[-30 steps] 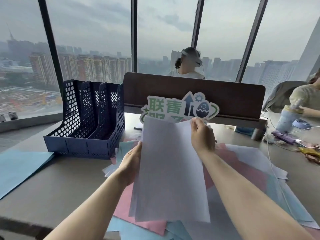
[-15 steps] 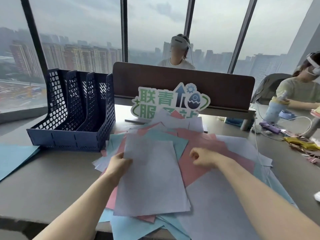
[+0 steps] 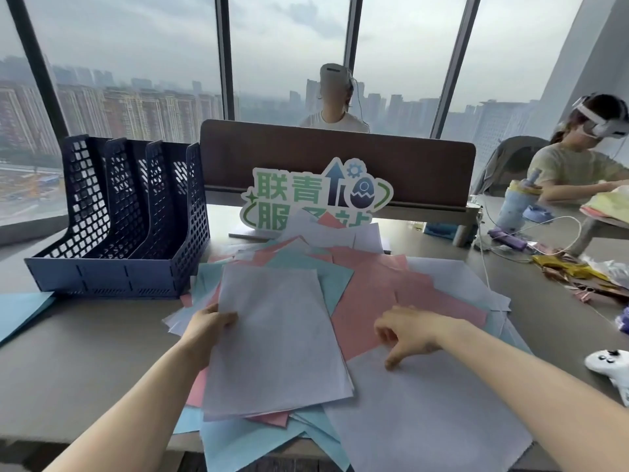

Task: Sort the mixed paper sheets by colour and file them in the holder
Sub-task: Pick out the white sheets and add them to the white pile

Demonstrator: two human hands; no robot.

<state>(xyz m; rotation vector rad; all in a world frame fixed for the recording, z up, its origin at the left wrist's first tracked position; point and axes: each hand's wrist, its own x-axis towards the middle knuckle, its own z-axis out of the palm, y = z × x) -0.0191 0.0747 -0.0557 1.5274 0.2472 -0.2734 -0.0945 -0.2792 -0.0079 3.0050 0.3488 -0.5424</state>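
Note:
A mixed pile of lavender, pink point(image 3: 381, 294) and light blue sheets point(image 3: 333, 277) covers the desk in front of me. On top lies a small stack of lavender sheets point(image 3: 279, 338); my left hand point(image 3: 207, 328) grips its left edge, thumb on top. My right hand point(image 3: 405, 335) hovers over the pile, fingers curled downward, one fingertip touching a large lavender sheet point(image 3: 432, 410) at the front right. The dark blue mesh file holder point(image 3: 115, 267) with three slots stands at the back left; no sheet shows in its slots.
A die-cut sign point(image 3: 316, 195) stands behind the pile against a brown desk divider point(image 3: 340, 158). A blue sheet point(image 3: 20, 311) lies at far left. A white controller point(image 3: 609, 366), cables and clutter sit at the right. Two people sit beyond.
The lavender stack went from held upright in both hands to lying flat on the pile. My right hand let go and moved right and down onto another lavender sheet.

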